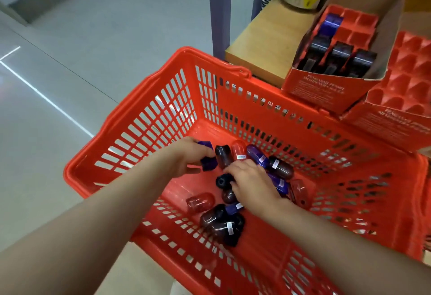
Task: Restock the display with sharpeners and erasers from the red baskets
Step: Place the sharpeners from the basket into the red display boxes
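Sharpeners are being gathered from the red basket, which is being kept close against the wooden shelf where the display boxes stand. A purple sharpener is being pinched by the left hand, its thumb and fingers curled round the piece near the basket's far-left floor. The right hand is being laid palm-down over the loose pile, fingers bent onto a black sharpener; whether that piece is actually being gripped or only touched cannot be told. Red, purple and dark sharpeners are lying scattered across the basket floor, some touching. The nearer display box is being only partly filled: a purple sharpener and several dark ones are sitting in its orange tray, with slots behind them bare, while the second tray beside it is showing nothing but open cells. For a clean step, one piece per hand is probably best taken, each being held by its body so that it can be dropped upright into a free cell without being turned again over the box. No erasers are being shown here.
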`<state>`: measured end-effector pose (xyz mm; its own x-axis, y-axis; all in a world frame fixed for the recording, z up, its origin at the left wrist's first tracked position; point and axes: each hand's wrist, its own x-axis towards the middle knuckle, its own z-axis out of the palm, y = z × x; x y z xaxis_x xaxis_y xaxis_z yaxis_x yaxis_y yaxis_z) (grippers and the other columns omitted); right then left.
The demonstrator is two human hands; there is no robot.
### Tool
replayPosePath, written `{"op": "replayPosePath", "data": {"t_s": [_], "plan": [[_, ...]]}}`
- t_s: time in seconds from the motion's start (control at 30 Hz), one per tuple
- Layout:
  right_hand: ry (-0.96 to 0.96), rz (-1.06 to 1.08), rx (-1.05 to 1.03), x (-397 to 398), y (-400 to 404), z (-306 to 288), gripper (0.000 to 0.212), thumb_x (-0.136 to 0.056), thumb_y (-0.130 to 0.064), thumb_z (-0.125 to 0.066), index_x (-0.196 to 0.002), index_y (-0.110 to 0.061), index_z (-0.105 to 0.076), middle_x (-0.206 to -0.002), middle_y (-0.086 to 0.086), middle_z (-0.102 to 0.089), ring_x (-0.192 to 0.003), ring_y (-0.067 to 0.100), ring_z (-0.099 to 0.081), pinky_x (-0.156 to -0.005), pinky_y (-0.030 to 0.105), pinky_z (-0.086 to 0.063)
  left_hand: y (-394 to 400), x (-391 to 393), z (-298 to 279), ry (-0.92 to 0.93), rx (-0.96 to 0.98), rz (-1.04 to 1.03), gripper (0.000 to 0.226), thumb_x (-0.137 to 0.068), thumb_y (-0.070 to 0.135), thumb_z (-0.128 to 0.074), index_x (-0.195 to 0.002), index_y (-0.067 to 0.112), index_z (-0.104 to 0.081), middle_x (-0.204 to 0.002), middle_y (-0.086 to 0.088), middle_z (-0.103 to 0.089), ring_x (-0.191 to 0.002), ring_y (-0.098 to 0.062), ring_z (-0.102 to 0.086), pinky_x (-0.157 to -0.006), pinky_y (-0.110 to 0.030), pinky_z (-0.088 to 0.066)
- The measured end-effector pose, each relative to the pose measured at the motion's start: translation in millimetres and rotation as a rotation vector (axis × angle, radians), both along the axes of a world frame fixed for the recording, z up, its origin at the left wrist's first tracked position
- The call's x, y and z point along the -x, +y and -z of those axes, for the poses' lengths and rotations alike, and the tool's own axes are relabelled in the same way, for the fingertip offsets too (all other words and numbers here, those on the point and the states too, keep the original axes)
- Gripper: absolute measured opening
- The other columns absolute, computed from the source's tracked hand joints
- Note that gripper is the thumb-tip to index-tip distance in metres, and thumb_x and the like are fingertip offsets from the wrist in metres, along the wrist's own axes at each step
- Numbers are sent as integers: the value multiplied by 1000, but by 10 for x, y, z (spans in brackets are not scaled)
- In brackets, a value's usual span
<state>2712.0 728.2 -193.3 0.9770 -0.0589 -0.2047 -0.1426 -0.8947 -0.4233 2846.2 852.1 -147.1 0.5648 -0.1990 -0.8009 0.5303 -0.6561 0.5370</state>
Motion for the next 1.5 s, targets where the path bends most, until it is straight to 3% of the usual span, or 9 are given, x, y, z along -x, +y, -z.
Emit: {"op": "replayPosePath", "data": {"t_s": [0.13,0.33,0.4,0.57,0.7,1.0,1.2,1.3,1.5], "plan": [[78,-347,349,-221,144,206,31,-90,-15,-58,-121,-19,-57,-125,-2,-56,-123,23,-42,-99,36,-28,141,0,-125,84,65,-49,29,-96,7,-58,-122,19,-52,-115,-11,-56,-103,-26,-59,-85,-51,-57],[66,-473,438,-306,91,304,29,-94,-23,-58,-123,-20,-56,-123,1,-56,-119,24,-47,-98,37,-30,101,-37,-42,30,229,-168,41,-99,0,-47,-135,20,-48,-108,-14,-60,-92,-26,-60,-85,-45,-57],[12,-316,220,-295,5,222,31,-98,-32,-54,-127,-22,-55,-122,-2,-60,-118,20,-50,-99,35,-32,74,-47,-65,61,292,-211,39,-99,1,-48,-133,20,-52,-107,-13,-60,-90,-26,-63,-83,-43,-58],[-41,603,-910,-260,-136,-434,13,-96,-25,-61,-107,-25,-67,-95,4,-73,-85,21,-67,-77,36,-54,69,-4,-225,112,503,-299,38,-102,4,-42,-130,24,-55,-110,-11,-65,-83,-20,-66,-69,-32,-55],[28,802,-1435,-152,-211,-846,20,-97,-26,-58,-111,-15,-67,-97,9,-74,-85,18,-73,-68,26,-57,12,125,-378,153,597,-208,42,-101,2,-37,-126,26,-61,-118,-14,-64,-85,-21,-65,-69,-32,-54],[-119,911,-1596,203,-278,-1893,17,-93,-22,-61,-107,-13,-66,-97,6,-72,-86,16,-69,-65,21,-55,-208,473,-1690,36,684,-62,37,-100,7,-42,-127,26,-60,-111,-7,-65,-88,-19,-58,-77,-35,-49],[-167,732,-1646,568,-356,-2458,29,-100,-15,-50,-128,-15,-58,-117,10,-71,-105,27,-67,-82,31,-53,-199,841,-2350,-155,695,40,50,-98,0,-52,-141,26,-47,-111,-2,-61,-92,-16,-61,-83,-31,-54],[-231,652,-1685,796,-431,-2723,30,-102,-13,-46,-130,-15,-57,-117,7,-71,-107,23,-67,-86,34,-52,-233,1144,-2561,-178,690,75,48,-96,0,-57,-137,25,-50,-125,-3,-59,-110,-22,-65,-94,-44,-55],[-322,602,-1735,1060,-606,-3016,31,-104,-14,-40,-129,-12,-58,-118,10,-70,-108,23,-68,-83,33,-56,-433,1566,-2780,-215,810,113,59,-85,-11,-67,-128,27,-57,-112,2,-68,-101,-20,-70,-84,-34,-59]]}}
